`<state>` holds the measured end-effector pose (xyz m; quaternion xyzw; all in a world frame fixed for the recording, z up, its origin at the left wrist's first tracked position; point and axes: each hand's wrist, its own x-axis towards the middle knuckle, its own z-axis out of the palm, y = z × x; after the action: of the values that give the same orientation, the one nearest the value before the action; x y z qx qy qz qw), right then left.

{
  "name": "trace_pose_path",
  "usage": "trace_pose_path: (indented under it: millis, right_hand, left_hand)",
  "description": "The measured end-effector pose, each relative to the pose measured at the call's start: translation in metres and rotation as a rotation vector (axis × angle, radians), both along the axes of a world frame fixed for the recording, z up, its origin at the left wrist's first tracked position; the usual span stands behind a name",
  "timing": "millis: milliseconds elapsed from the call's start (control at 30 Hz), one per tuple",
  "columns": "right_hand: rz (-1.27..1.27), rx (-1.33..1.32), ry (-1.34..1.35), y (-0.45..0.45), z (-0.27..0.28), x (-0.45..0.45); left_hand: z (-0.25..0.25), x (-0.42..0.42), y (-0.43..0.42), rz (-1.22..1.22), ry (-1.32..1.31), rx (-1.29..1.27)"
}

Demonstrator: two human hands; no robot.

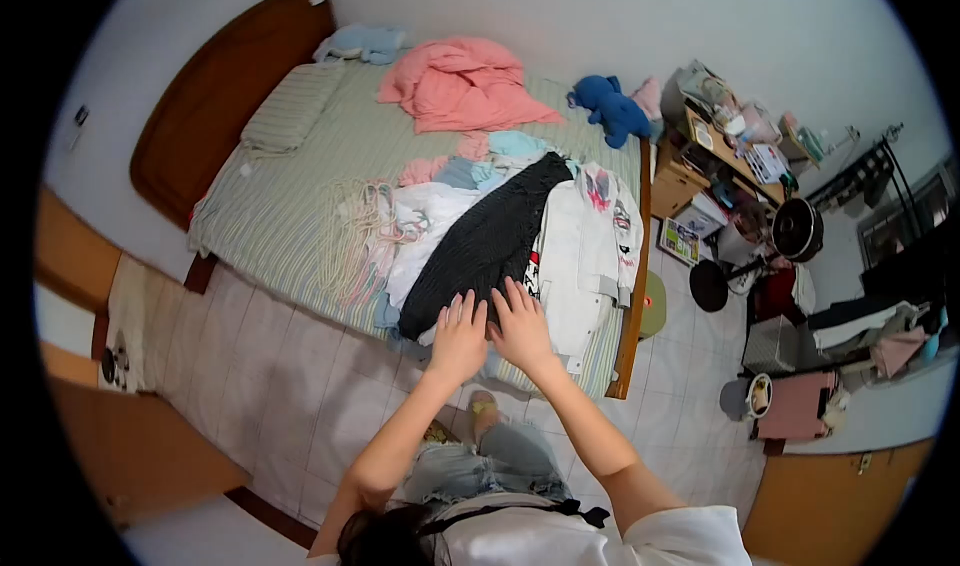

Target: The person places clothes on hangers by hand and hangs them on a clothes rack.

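Note:
A long black ribbed garment (490,228) lies spread at a slant across the bed. On its near end rest my left hand (461,340) and my right hand (522,332), side by side, fingers stretched out and palms down. Both hands are open, and what lies directly under them is hidden. Right of the black garment is a white jacket (575,256) with coloured prints. To its left are white clothing (425,236) and a bundle of cream hangers or cords (355,236), too small to tell which. Pink and light-blue pieces (490,156) lie beyond.
The striped bed (270,206) has a wooden headboard (220,96) and footboard (630,306). A pink quilt (460,81), a pillow (290,111) and a blue plush toy (610,111) sit on it. A cluttered desk (735,161) and a round stool (709,285) stand to the right.

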<state>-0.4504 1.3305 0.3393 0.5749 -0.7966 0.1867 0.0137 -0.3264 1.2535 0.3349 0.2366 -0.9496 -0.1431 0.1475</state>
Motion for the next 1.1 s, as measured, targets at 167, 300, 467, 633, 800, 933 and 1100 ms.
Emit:
trace_pose_path:
  millis: [167, 300, 467, 633, 800, 933, 1100]
  right_hand:
    - [-0.136, 0.037, -0.021, -0.010, -0.054, -0.044]
    - [-0.210, 0.065, -0.061, -0.030, -0.106, -0.087]
    - [-0.343, 0.237, -0.097, -0.052, -0.203, -0.144]
    - [-0.449, 0.386, -0.129, -0.059, -0.308, -0.206]
    - [-0.596, 0.497, -0.062, -0.075, -0.366, -0.264]
    - [-0.814, 0.464, 0.150, -0.077, -0.392, -0.314]
    - [-1.063, 0.416, -0.172, -0.040, -0.408, -0.353]
  left_hand:
    - [-0.038, -0.043, -0.027, -0.082, -0.044, 0.066]
    - [-0.077, -0.084, -0.060, -0.137, -0.050, 0.085]
    - [-0.152, -0.139, -0.100, -0.136, -0.098, 0.162]
    - [-0.214, -0.187, -0.123, -0.140, -0.079, 0.305]
    - [-0.254, -0.226, -0.136, -0.242, -0.035, 0.433]
    - [-0.284, -0.248, -0.142, -0.297, -0.020, 0.468]
    - [-0.305, -0.261, -0.146, -0.327, -0.036, 0.492]
